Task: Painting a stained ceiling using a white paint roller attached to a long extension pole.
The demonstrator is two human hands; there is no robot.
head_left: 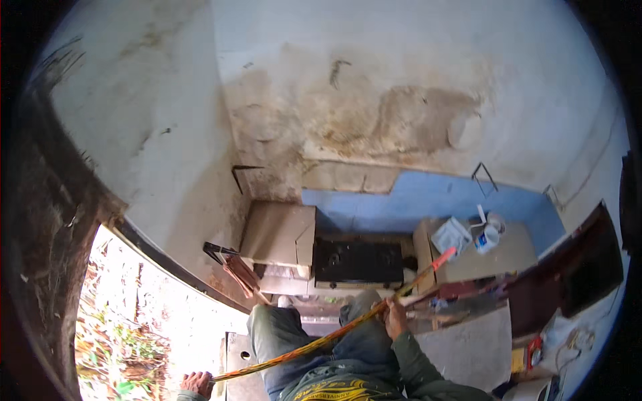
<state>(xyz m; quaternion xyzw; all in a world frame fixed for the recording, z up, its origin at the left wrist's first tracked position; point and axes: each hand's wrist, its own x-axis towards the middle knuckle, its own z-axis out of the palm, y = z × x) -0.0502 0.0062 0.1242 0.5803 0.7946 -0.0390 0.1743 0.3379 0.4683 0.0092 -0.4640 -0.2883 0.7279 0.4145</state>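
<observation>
My left hand (pixel 196 382) grips the lower end of a long yellow-and-orange pole (pixel 297 351) at the bottom left. Farther along it, my right hand (pixel 394 317) has its fingers wrapped round the same pole in front of my right thigh. The pole slants across my legs (pixel 281 344) up to the right, ending in a pink tip (pixel 447 256) near some crumpled light cloth (pixel 449 234) on the right-hand counter.
A black two-burner stove (pixel 358 262) sits between a beige counter (pixel 274 230) and another (pixel 498 257) holding a white-and-blue container (pixel 487 240). Folded reddish-brown items (pixel 237 271) lean at left. An opening (pixel 140 307) shows plants outside. A grey board (pixel 468 344) and clutter lie at right. Walls (pixel 341 80) are stained.
</observation>
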